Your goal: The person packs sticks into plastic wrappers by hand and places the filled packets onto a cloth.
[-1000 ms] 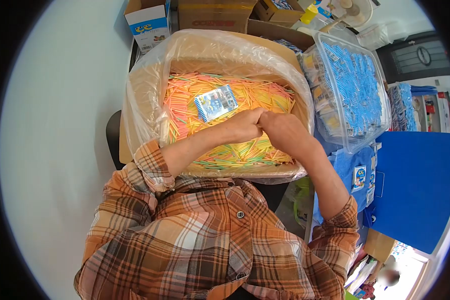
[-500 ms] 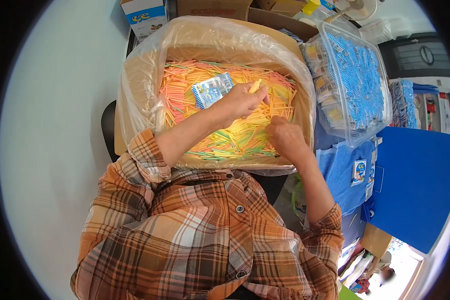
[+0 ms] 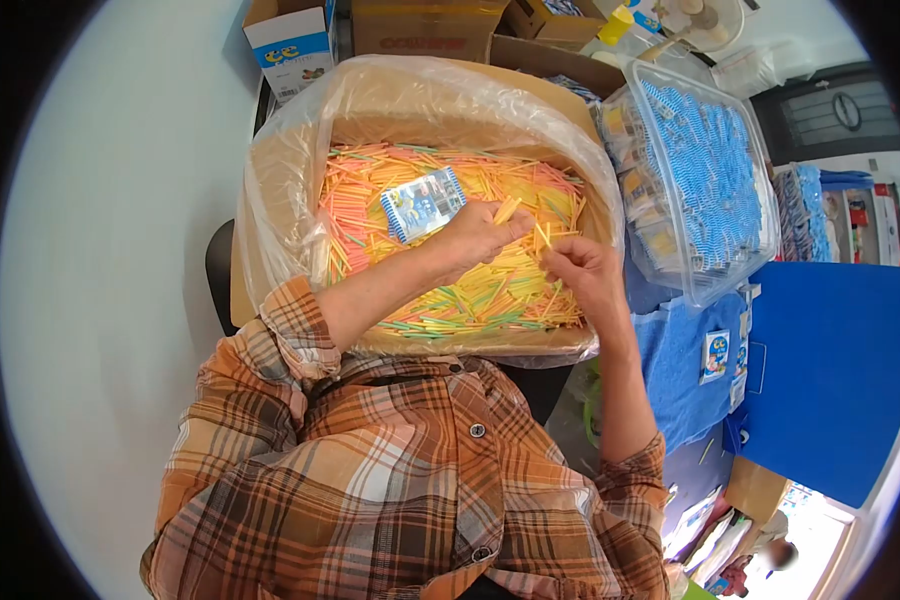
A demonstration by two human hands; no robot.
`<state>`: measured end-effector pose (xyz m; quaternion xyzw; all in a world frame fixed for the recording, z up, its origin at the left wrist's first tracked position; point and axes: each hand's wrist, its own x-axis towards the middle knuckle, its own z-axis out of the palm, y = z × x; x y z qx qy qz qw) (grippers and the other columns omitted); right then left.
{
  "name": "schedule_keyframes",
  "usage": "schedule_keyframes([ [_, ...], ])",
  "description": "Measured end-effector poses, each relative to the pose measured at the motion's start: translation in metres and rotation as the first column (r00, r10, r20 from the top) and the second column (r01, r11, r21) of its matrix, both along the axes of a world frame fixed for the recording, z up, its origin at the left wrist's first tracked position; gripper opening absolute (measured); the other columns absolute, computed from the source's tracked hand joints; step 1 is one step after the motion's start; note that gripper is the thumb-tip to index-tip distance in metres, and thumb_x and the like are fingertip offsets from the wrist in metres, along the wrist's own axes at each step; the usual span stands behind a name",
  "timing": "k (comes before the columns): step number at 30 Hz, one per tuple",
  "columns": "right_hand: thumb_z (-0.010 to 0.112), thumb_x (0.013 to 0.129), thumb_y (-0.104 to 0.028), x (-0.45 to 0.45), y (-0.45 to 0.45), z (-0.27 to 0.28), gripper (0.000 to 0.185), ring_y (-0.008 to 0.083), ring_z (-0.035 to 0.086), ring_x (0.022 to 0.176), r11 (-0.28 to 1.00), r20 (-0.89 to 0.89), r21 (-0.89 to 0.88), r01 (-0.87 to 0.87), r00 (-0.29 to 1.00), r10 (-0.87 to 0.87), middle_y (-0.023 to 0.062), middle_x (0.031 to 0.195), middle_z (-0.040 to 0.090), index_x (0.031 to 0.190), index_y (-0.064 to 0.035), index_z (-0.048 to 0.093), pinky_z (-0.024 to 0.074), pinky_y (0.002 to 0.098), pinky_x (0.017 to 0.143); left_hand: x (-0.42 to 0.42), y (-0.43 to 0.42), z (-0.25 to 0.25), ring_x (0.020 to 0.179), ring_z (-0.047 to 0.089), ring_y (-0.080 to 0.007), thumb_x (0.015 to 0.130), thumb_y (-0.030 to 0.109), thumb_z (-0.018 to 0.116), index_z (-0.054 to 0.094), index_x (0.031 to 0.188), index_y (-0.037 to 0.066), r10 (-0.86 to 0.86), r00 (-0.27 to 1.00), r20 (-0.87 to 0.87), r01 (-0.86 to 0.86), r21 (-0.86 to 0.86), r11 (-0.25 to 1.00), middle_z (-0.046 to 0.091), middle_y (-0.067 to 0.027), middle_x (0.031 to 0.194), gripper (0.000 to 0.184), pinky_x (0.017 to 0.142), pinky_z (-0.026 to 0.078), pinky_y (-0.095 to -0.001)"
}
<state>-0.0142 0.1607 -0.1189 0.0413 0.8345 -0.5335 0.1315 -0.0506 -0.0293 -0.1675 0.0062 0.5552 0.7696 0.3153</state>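
A plastic-lined cardboard box [image 3: 450, 130] holds a deep layer of thin pink, yellow and green sticks [image 3: 355, 240]. Over them, my left hand [image 3: 480, 238] is closed around a small bundle of yellow sticks [image 3: 507, 210], whose ends poke out past the thumb. Just to its right, my right hand [image 3: 588, 275] pinches a yellow stick [image 3: 543, 236] between thumb and fingertips; whether there is more than one cannot be made out. Left of my left hand, a blue and white packet [image 3: 423, 203] lies on top of the loose sticks.
A clear plastic tub [image 3: 710, 180] full of blue-striped packets stands right of the box. Below it lie a blue cloth [image 3: 670, 360] and another packet [image 3: 715, 356]. Cartons [image 3: 425, 30] stand behind. A blue panel [image 3: 830, 370] is at the right; a person [image 3: 760, 560] appears lower right.
My right hand has lifted from the sticks, and a yellow stick now shows at its fingertips. The left hand keeps its bundle near the same spot. The whole view has shifted slightly.
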Motion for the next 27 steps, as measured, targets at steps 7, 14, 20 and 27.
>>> schedule_keyframes([
  [7, 0.069, 0.083, -0.015, 0.001, -0.041, -0.004, 0.016, 0.0078, 0.06, 0.059, 0.996, -0.147, 0.069, 0.049, 0.988, -0.039, 0.0051, 0.065, 0.065, 0.084, 0.0008, 0.069, 0.044, 0.0244, 0.049, 0.001, -0.003, 0.0, 0.056, 0.041, -0.0054, 0.088, 0.039, 0.066, 0.057, 0.094, 0.005, -0.011, 0.999, -0.046, 0.013, 0.058, 0.998, 0.05, 0.0023, 0.069, 0.035, 0.049, 0.032, -0.0221],
  [14, 0.084, 0.06, -0.014, -0.001, -0.043, 0.021, 0.06, 0.0303, 0.06, 0.096, 0.905, -0.414, 0.411, -0.112, 0.862, 0.294, 0.0154, 0.106, 0.062, 0.114, -0.0021, 0.06, 0.0485, 0.0363, 0.081, -0.003, -0.009, 0.004, 0.08, 0.059, -0.0138, 0.098, 0.033, 0.049, 0.057, 0.102, 0.001, 0.006, 0.964, 0.267, -0.09, 0.305, 0.948, 0.062, -0.008, 0.092, 0.034, 0.07, 0.049, -0.0295],
  [20, 0.086, 0.053, -0.017, -0.023, -0.048, 0.012, 0.097, 0.0361, 0.043, 0.123, 0.751, -0.405, 0.564, -0.342, 0.678, 0.613, 0.021, 0.135, 0.043, 0.137, -0.0019, 0.038, 0.0376, 0.0407, 0.103, 0.003, 0.001, -0.009, 0.086, 0.058, -0.0141, 0.098, 0.025, 0.049, 0.059, 0.099, 0.003, -0.089, 0.935, 0.345, -0.1, 0.492, 0.865, 0.06, -0.0059, 0.095, 0.025, 0.076, 0.05, -0.0308],
  [27, 0.084, 0.059, -0.022, -0.02, -0.044, 0.016, 0.073, 0.0343, 0.054, 0.108, 0.818, -0.423, 0.449, -0.36, 0.72, 0.55, 0.0179, 0.116, 0.055, 0.122, -0.0055, 0.052, 0.0464, 0.0395, 0.089, 0.009, 0.002, -0.009, 0.076, 0.055, -0.0115, 0.092, 0.019, 0.056, 0.059, 0.098, 0.004, -0.08, 0.966, 0.247, -0.015, 0.36, 0.933, 0.058, -0.0026, 0.088, 0.016, 0.064, 0.046, -0.0263],
])
